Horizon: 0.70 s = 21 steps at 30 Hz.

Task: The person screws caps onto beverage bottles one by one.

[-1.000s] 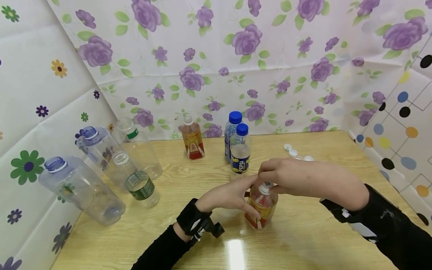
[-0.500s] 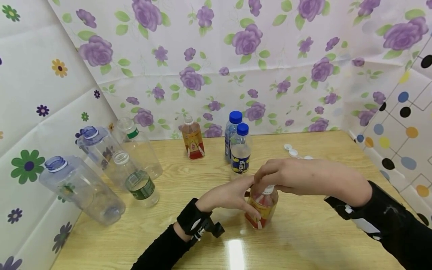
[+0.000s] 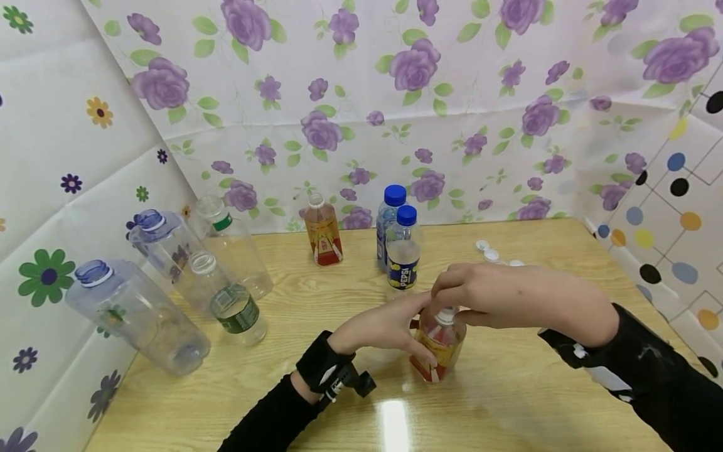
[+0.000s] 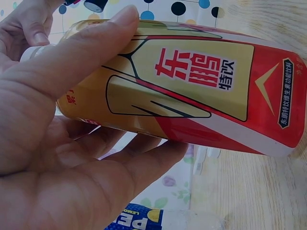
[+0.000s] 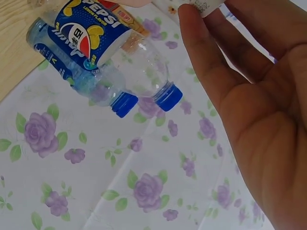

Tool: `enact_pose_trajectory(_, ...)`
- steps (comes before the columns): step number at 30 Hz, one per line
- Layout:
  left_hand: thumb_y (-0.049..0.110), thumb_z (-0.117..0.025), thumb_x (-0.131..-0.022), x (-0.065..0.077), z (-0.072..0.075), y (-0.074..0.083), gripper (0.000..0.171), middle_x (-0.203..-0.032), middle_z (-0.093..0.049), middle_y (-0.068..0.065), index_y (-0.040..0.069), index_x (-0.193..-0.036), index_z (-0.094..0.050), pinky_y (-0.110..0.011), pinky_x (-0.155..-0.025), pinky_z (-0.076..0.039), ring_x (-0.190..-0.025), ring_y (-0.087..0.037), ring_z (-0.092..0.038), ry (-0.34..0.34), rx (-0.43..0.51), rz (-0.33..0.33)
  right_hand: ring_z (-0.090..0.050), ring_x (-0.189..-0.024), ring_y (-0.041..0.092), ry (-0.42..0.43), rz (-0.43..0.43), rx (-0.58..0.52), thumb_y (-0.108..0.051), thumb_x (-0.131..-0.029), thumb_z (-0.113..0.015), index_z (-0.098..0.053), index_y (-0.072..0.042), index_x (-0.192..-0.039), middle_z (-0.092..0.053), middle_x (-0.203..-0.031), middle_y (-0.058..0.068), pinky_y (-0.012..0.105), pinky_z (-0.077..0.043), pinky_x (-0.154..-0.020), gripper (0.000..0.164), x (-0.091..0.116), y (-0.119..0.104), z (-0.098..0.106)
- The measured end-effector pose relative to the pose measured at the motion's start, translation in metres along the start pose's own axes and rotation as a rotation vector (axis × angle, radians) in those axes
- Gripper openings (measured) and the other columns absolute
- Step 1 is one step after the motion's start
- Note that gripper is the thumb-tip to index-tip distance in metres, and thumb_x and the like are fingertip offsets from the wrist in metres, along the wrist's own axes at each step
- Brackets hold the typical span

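Observation:
A drink bottle (image 3: 443,344) with a gold and red label stands upright on the table. My left hand (image 3: 386,326) grips its body, the thumb along the front of the label and the fingers behind it, as the left wrist view shows. From above, my right hand (image 3: 480,294) pinches the white bottle cap (image 3: 446,316) between thumb and fingers. That cap sits at the bottle's neck, partly covered by the fingers. In the right wrist view only a piece of a white cap (image 5: 204,6) shows by the fingertips.
Behind the hands stand two blue-capped bottles, the front one a Pepsi bottle (image 3: 403,257). A capless red-and-gold bottle (image 3: 324,235) is farther back. Several clear uncapped bottles, including a large jug (image 3: 135,320), stand left. Loose white caps (image 3: 491,255) lie beyond the right hand.
The right hand shifts slightly left and turns at the cap, then comes back a little to the right. The left hand and the bottle stay in place.

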<state>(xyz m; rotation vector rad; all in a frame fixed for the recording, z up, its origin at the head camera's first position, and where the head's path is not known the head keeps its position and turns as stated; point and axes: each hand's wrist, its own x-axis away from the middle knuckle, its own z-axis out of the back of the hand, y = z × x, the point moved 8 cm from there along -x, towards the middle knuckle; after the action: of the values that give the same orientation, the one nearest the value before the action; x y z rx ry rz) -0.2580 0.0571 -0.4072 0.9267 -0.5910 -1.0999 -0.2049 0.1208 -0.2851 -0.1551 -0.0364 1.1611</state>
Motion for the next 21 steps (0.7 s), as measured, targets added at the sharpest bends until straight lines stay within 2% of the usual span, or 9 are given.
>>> enact_pose_trajectory(5, 0.011, -0.088, -0.081, 0.0008, -0.0007, 0.0012, 0.09, -0.145, -0.052, -0.006, 0.015, -0.154, -0.035, -0.021, -0.1, -0.051, -0.125, -0.007, -0.055, -0.01, 0.018, -0.011, -0.063, -0.1, 0.015, -0.007, -0.042, 0.033, -0.011, -0.092, -0.077, -0.072, -0.017, -0.118, -0.068, -0.109, -0.003, 0.025, -0.058, -0.077, 0.028, -0.0009, -0.0007, 0.0001)
enact_pose_trajectory(9, 0.012, -0.086, -0.083, 0.0024, -0.0013, 0.0023, 0.093, -0.149, -0.048, -0.005, 0.017, -0.157, -0.03, -0.021, -0.103, -0.05, -0.129, -0.009, -0.053, -0.018, 0.039, -0.013, -0.062, -0.097, 0.014, -0.02, -0.074, 0.029, -0.012, -0.093, -0.076, -0.072, -0.017, -0.119, -0.067, -0.107, -0.003, 0.023, -0.057, -0.073, 0.027, -0.0015, -0.001, -0.0007)
enact_pose_trajectory(13, 0.012, -0.087, -0.082, 0.0033, -0.0008, 0.0015, 0.092, -0.15, -0.047, -0.005, 0.016, -0.157, -0.032, -0.021, -0.105, -0.049, -0.131, -0.01, -0.052, -0.009, 0.02, -0.001, -0.062, -0.099, 0.013, -0.04, -0.093, 0.012, -0.015, -0.094, -0.076, -0.072, -0.021, -0.12, -0.065, -0.112, -0.004, 0.023, -0.057, -0.075, 0.027, -0.0025, 0.0004, -0.0022)
enact_pose_trajectory(17, 0.01, -0.087, -0.082, 0.004, -0.0003, 0.0001, 0.087, -0.148, -0.049, -0.005, 0.014, -0.153, -0.038, -0.022, -0.105, -0.048, -0.13, -0.009, -0.051, 0.001, 0.029, 0.017, -0.06, -0.116, 0.02, -0.075, -0.072, -0.038, -0.009, -0.092, -0.076, -0.068, -0.022, -0.126, -0.061, -0.129, 0.001, 0.028, -0.059, -0.085, 0.037, -0.0028, 0.0012, -0.0016)
enact_pose_trajectory(21, 0.008, -0.087, -0.082, 0.0033, -0.0007, 0.0003, 0.085, -0.146, -0.051, -0.005, 0.014, -0.152, -0.039, -0.023, -0.103, -0.05, -0.127, -0.007, -0.053, -0.001, 0.062, 0.016, -0.059, -0.123, 0.024, -0.073, 0.006, -0.075, 0.01, -0.088, -0.073, -0.069, -0.021, -0.124, -0.061, -0.133, 0.003, 0.032, -0.058, -0.092, 0.048, -0.0028, -0.0018, 0.0025)
